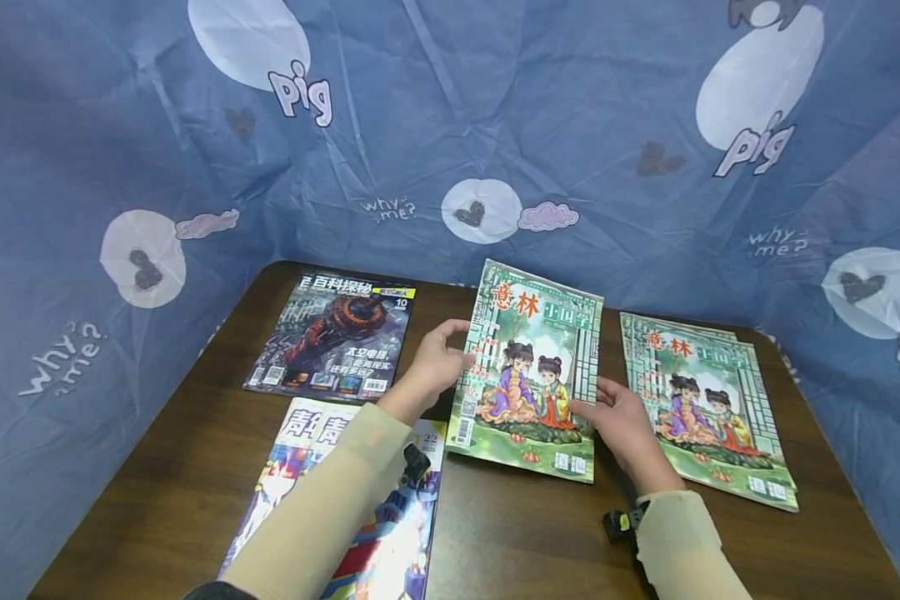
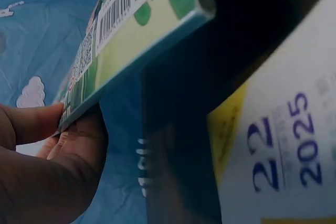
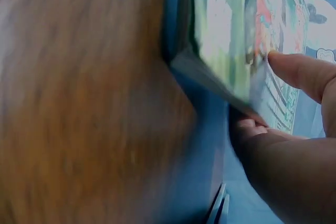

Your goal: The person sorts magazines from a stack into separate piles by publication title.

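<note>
A green magazine (image 1: 528,375) with two cartoon children on its cover is held up above the middle of the table, between both hands. My left hand (image 1: 438,362) grips its left edge; in the left wrist view the thumb lies on the cover and the fingers go behind (image 2: 58,166). On the opposite edge, my right hand (image 1: 622,425) pinches it, thumb on the front and fingers underneath, as the right wrist view shows (image 3: 294,124). The magazine's spine and barcode (image 2: 118,11) face the left wrist camera.
More copies of the green magazine (image 1: 708,408) lie stacked at the right. A dark magazine (image 1: 337,333) lies at the back left. Nearer, magazines marked 22 and 2025 (image 1: 416,517) lie partly under my left forearm. A blue patterned cloth (image 1: 450,125) hangs behind the brown table (image 1: 510,533).
</note>
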{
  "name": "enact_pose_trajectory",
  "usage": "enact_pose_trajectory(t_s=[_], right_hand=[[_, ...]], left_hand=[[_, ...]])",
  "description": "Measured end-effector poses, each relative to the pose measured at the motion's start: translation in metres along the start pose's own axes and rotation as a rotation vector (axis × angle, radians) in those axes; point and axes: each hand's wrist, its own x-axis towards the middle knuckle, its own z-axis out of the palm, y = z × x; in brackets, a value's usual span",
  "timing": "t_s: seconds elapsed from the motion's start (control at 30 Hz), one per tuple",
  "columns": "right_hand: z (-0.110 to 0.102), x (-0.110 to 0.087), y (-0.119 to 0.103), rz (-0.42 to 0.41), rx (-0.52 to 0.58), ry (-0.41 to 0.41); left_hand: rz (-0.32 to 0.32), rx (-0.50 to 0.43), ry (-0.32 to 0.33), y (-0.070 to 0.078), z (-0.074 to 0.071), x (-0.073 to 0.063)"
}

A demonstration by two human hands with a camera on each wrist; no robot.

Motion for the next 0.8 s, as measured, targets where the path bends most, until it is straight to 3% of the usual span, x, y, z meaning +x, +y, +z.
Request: enact_pose_trajectory(t_s=[0.2,0.47,0.8], right_hand=[[-0.013,-0.009,-0.004,-0.040,0.064,0.056],[-0.037,-0.021,-0.001,-0.093,0.060,0.075],[-0.067,-0.038,0.013,-0.099,0.042,0.116]], left_hand=[[-0.016,-0.058,-0.029,0.007,0.008,-0.001],[-0.056,-0.162,-0.095,0.013,0.022,-0.005],[-0.064,-0.168,-0.145,0.009,0.053,-0.006]])
